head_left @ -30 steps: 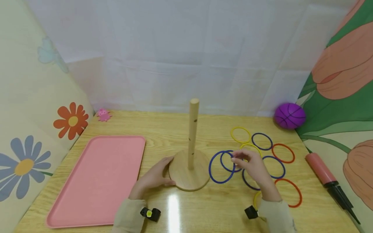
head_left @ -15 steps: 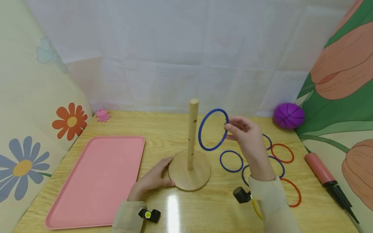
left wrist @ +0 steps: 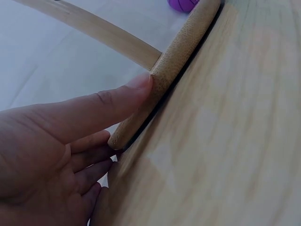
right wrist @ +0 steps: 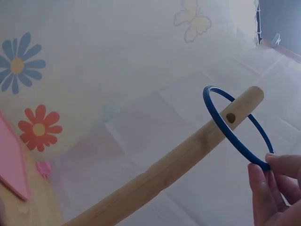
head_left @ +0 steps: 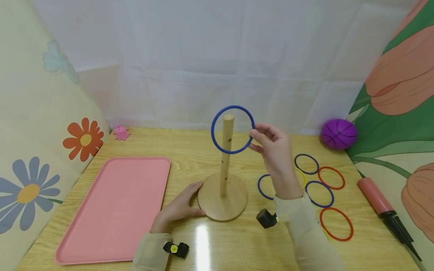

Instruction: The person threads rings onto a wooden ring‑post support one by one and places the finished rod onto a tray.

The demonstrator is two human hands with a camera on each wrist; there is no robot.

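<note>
Right hand (head_left: 272, 145) raised, the person pinched a blue ring (head_left: 212, 130) between thumb and fingertips, where half a second earlier that ring had hung apart from the wooden post (head_left: 224, 169), over to its right. It had now come across and encircled the post's upper end: in the right wrist view its near arc crossed in front of the wood while its far arc passed behind. It tilted steeply, and whether it touched the post could not be told. A second earlier it had been low, just above the other rings (head_left: 319, 181), which lay to the right on the tabletop (head_left: 183, 150). Left hand (head_left: 181, 203) position was unchanged: it held the left edge of the round wooden base (head_left: 222, 209), thumb against the rim. Pink tray (head_left: 116, 210) and purple ball (head_left: 339, 134) likewise kept their places, far left and back right.
</note>
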